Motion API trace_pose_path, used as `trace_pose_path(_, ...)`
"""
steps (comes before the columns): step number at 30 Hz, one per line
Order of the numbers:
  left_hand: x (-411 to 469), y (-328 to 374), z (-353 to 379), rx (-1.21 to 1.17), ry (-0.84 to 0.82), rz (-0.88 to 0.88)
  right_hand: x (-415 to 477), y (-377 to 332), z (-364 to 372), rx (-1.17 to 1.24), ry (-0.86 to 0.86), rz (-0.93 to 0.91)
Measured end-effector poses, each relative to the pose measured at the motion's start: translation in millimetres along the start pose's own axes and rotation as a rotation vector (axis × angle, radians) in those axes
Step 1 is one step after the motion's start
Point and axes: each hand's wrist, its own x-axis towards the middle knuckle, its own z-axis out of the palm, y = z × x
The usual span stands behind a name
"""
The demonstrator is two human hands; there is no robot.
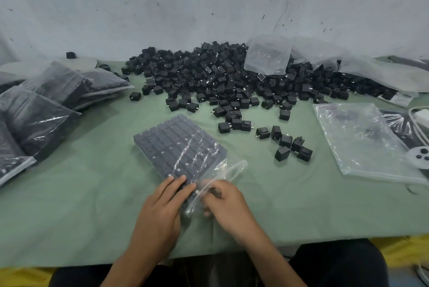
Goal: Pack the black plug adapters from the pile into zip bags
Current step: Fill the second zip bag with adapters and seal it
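Observation:
A clear zip bag (178,145) packed with neat rows of black plug adapters lies on the green cloth in front of me, its open mouth toward me. My left hand (162,205) lies flat on the bag's near end, fingers straight, pressing the adapters. My right hand (226,200) pinches the loose plastic at the bag's mouth. A big pile of loose black adapters (220,77) spreads across the back of the table. A small cluster of adapters (285,142) sits apart on the right.
Filled, sealed bags (46,100) are stacked at the left. A stack of empty zip bags (362,140) lies at the right, and more empty plastic (269,54) rests on the pile. White cable and a round disc (420,156) sit at the far right edge.

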Motion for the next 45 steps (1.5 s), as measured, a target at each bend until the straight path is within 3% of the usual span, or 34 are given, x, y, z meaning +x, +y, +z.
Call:
trace_pose_path(3, 0.4, 0.1, 0.7, 0.010, 0.004, -0.010, 9.2, -8.5, -39.2, -0.263, 0.096, -0.066)
trace_pose_path(8, 0.2, 2.5, 0.3, 0.005, 0.010, -0.011, 32.7, -13.9, -118.8, -0.505, 0.382, -0.108)
trace_pose_path(12, 0.2, 3.8, -0.8, -0.001, 0.012, -0.013, 48.5, 2.3, -157.2, -0.712, 0.539, -0.064)
trace_pose_path(17, -0.5, 2.6, 0.1, 0.002, 0.003, -0.017, 54.0, 24.4, -169.9, -0.900, 0.520, 0.048)
trace_pose_path(27, -0.6, 1.2, 1.8, -0.002, -0.005, -0.028, 50.4, 22.4, -151.0, -0.985, 0.553, -0.115)
trace_pose_path(45, -1.2, 0.0, 2.9, 0.019, -0.015, -0.021, 53.2, 31.2, -145.1, -0.883, 0.507, -0.152)
